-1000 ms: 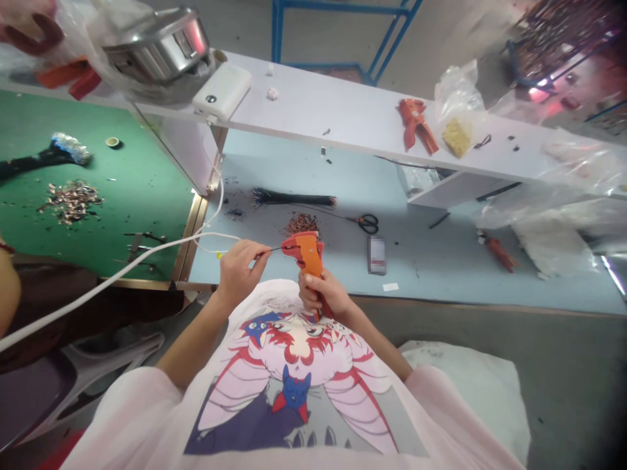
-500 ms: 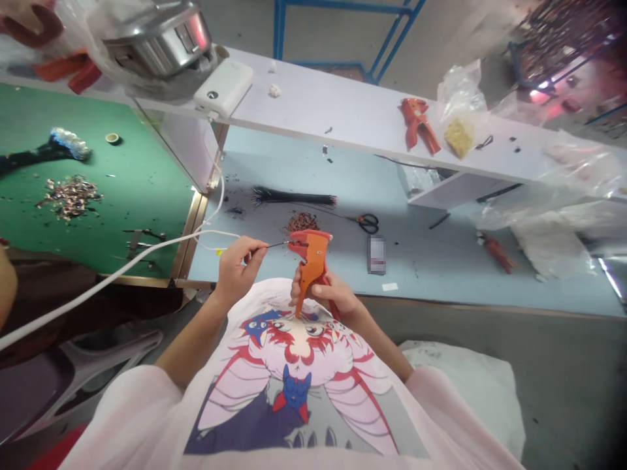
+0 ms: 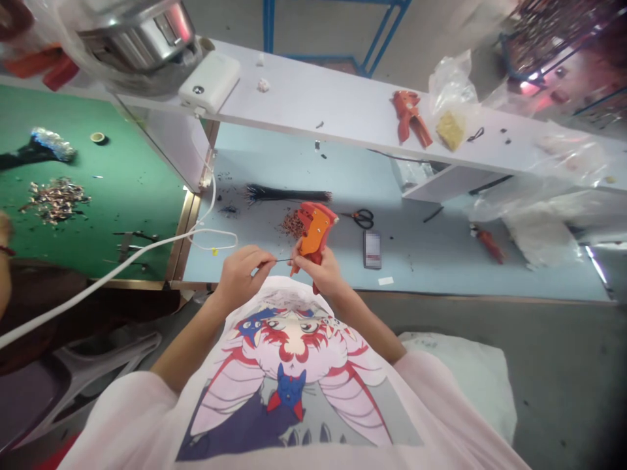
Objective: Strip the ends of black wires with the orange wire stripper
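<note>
In the head view, my left hand (image 3: 245, 273) pinches a thin black wire (image 3: 283, 260) between thumb and fingertips. The wire spans the short gap to my right hand (image 3: 318, 267), where its far end meets the fingertips. That hand is wrapped round an orange and red wire stripper (image 3: 316, 230), tilted with its jaws up and away from the wire. Behind the tool lies a pile of copper-coloured scraps (image 3: 290, 224), partly hidden by it. A bundle of black wires (image 3: 289, 194) rests farther back on the blue mat.
Black-handled scissors (image 3: 363, 219) and a phone (image 3: 372, 249) lie right of my hands. A white cable (image 3: 122, 266) crosses on the left. The raised shelf (image 3: 343, 108) carries a power bank (image 3: 210, 81) and another wire stripper (image 3: 411, 117). A person's arm shows at the left edge.
The wire has come out of the stripper's jaws. The stripper has tilted and moved up to the right, and my right fingertips now meet the wire's end. My left hand has shifted slightly right.
</note>
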{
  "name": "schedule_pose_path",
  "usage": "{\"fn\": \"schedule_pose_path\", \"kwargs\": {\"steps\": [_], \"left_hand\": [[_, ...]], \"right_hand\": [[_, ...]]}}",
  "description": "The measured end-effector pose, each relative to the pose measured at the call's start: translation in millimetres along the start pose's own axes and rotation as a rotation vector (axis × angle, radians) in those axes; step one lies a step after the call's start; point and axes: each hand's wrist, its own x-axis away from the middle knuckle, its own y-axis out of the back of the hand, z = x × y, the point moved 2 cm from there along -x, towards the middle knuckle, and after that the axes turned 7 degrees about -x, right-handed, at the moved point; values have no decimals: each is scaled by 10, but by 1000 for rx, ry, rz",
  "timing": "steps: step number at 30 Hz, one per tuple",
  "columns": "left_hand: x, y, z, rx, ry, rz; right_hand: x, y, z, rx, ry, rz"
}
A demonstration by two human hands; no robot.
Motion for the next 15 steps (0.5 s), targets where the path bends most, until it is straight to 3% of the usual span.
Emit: {"fn": "schedule_pose_path", "kwargs": {"steps": [3,7,11,15], "left_hand": [[22,100,92,-46,78,-95],[74,259,269,-30,319,-304],[100,216,335,142,462,-255],[85,101,311,242,494,-221]], "right_hand": [[-79,126,-56,62,21,-89],[-227,472,-124,262,-5,-263],[-303,679,-205,553,-146,-290],[-276,646,-355,297,-253,-166]]}}
